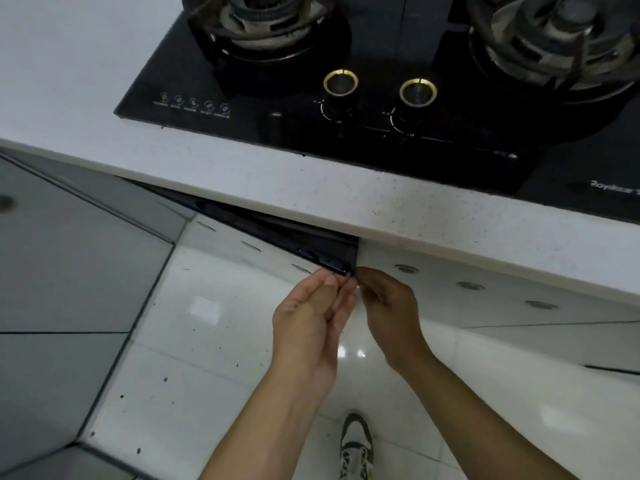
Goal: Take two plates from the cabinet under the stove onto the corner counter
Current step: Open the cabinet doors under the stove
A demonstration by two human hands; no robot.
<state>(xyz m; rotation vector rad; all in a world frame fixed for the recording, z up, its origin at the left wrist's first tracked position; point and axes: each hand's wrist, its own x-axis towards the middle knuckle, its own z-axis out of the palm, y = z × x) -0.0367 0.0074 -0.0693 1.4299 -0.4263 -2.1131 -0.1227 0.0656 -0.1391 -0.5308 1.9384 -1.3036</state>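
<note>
The dark cabinet door point(311, 249) under the stove point(346, 109) stands slightly ajar, its free corner swung out from beneath the white counter edge point(346, 202). My left hand point(308, 323) pinches that corner from the left with thumb and fingers. My right hand point(388, 306) has its fingers curled at the same corner from the right, touching the door's edge. The cabinet's inside is dark and hidden, and no plates are in view. The corner counter point(59, 64) stretches to the upper left of the stove.
Grey cabinet fronts point(69, 254) angle in on the left. A pale panel with round holes point(467, 285) lies right of the door. The glossy white floor tiles point(207, 358) lie below, with my shoe point(356, 441) near the bottom. Two stove knobs point(341, 83) face me.
</note>
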